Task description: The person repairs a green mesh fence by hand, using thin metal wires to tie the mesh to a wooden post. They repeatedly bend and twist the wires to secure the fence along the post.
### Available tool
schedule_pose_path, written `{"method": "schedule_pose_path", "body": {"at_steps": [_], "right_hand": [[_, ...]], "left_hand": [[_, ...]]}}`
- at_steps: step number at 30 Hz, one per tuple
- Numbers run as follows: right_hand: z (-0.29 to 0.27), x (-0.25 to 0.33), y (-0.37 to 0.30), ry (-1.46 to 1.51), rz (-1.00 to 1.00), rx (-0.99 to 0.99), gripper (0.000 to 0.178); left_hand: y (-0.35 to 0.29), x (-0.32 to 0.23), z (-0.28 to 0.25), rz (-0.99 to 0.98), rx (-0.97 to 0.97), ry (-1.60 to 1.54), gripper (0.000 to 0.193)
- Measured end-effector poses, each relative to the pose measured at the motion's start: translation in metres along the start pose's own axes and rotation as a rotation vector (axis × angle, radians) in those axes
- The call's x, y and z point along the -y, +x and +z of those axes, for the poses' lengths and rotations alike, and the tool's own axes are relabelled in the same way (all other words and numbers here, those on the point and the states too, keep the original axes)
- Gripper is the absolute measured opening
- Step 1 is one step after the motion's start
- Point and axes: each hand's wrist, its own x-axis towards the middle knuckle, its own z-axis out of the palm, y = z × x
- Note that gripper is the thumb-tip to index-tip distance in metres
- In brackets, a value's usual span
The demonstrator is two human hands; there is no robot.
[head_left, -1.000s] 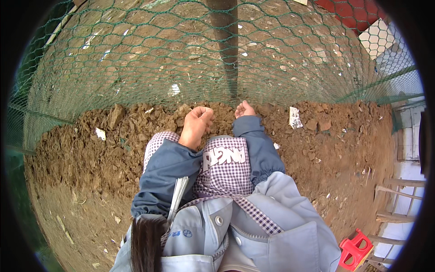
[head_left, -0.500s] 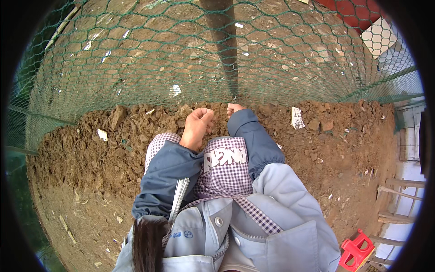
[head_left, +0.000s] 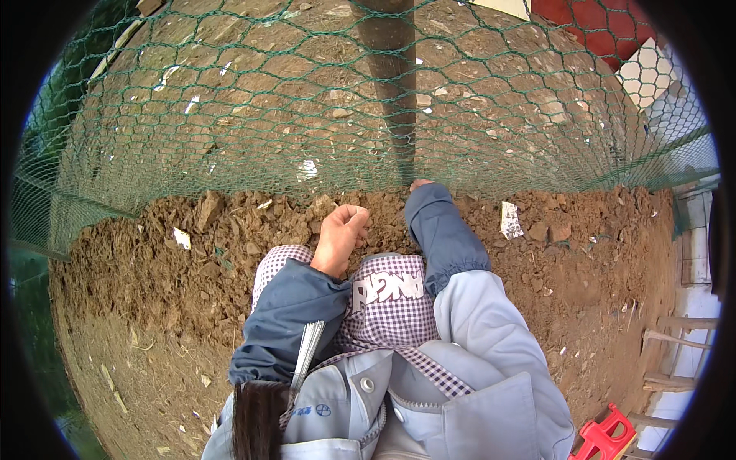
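My left hand (head_left: 341,236) is closed, thumb and fingers pinched together, above the dug soil in front of my knee. Whatever it may hold is too small to make out. My right hand (head_left: 419,184) reaches to the bottom of the green net (head_left: 253,130), beside the foot of a dark post (head_left: 397,100). The blue cuff hides nearly all of it, so its fingers do not show. A bundle of thin pale wires (head_left: 308,349) sticks up out of my chest pocket.
A ridge of loose brown soil (head_left: 192,264) with stones runs along the net's foot. A white broken shard (head_left: 510,220) lies to the right. At the lower right are a red plastic object (head_left: 606,435) and wooden bars (head_left: 686,323) by a pale wall.
My right hand has moved forward, to the net and the post's foot, and is now mostly behind its cuff. My left hand stays pinched. The whole view has shifted slightly.
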Motion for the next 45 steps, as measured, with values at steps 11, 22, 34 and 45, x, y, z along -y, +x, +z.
{"method": "schedule_pose_path", "body": {"at_steps": [11, 22, 34, 45], "right_hand": [[-0.029, 0.007, -0.06, 0.728, 0.176, 0.463, 0.047], [-0.024, -0.01, -0.092, 0.835, 0.053, 0.274, 0.059], [-0.059, 0.061, -0.269, 0.788, -0.495, 0.398, 0.022], [-0.023, 0.078, -0.389, 0.117, -0.493, 0.349, 0.015]], "left_hand": [[0.006, -0.001, 0.007, -0.026, 0.066, 0.006, 0.012], [0.004, -0.004, 0.005, -0.02, 0.064, -0.094, 0.009], [0.014, 0.003, 0.006, -0.006, 0.064, -0.215, 0.013], [-0.043, -0.068, 0.028, -0.233, -0.291, -0.726, 0.031]]}}
